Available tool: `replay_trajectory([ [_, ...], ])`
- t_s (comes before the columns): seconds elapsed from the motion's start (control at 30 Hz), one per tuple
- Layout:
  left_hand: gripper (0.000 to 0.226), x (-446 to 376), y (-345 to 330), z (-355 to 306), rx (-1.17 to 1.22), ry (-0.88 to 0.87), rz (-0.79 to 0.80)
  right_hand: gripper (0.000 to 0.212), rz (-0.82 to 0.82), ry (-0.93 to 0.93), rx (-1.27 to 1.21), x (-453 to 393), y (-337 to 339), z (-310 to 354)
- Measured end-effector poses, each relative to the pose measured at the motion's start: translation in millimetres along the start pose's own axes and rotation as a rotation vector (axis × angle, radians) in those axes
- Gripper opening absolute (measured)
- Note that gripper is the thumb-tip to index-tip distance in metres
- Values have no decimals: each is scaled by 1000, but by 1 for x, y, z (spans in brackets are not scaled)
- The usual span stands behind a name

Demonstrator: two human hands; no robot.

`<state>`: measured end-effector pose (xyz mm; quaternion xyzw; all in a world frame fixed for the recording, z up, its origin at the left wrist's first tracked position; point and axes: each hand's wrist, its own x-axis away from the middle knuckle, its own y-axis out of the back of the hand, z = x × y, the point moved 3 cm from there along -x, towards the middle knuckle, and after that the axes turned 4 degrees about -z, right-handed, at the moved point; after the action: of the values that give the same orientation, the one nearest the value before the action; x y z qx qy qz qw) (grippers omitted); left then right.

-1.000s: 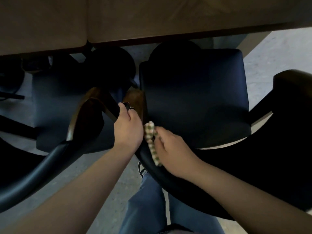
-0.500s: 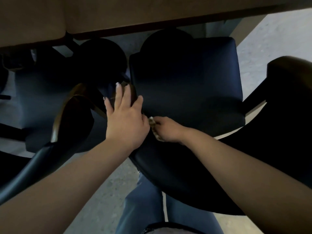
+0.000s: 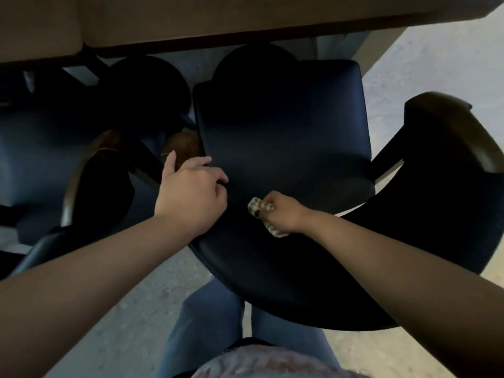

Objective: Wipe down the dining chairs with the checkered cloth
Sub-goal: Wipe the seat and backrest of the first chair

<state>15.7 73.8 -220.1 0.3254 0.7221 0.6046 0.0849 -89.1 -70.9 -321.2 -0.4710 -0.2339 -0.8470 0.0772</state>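
From my remote feed, looking down over a dining chair in smooth, dark navy upholstery: its squarish padded seat sits tucked part-way under the tan surface, and its curved, padded backrest sweeps round toward glossy brown wooden arm ends. The right hand curls its fingers round the bunched checkered cloth, a soft beige-and-white weave, pressing it where the backrest's inner face meets the rear of the seat. The left hand grips the top edge of the backrest near the left wooden arm end, thumb spread. A second chair of the same make stands just beside, to the left. Below are blue denim legs and a speckled grey floor.
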Motion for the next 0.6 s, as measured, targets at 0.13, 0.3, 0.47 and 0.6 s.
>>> replay_trajectory([
  [0.13, 24, 0, 0, 2, 29, 1, -31, 10, -89, 146, -113, 12, -9, 23],
  [0.3, 21, 0, 1, 4, 75, 13, -61, 16, -124, 309, -263, 57, -6, 38],
  [0.47, 21, 0, 3, 4, 88, 35, -46, 28, -46, 483, -239, 108, -2, 34],
  [0.6, 20, 1, 3, 3, 89, 27, -66, 31, -110, 298, -123, 71, 15, 21],
])
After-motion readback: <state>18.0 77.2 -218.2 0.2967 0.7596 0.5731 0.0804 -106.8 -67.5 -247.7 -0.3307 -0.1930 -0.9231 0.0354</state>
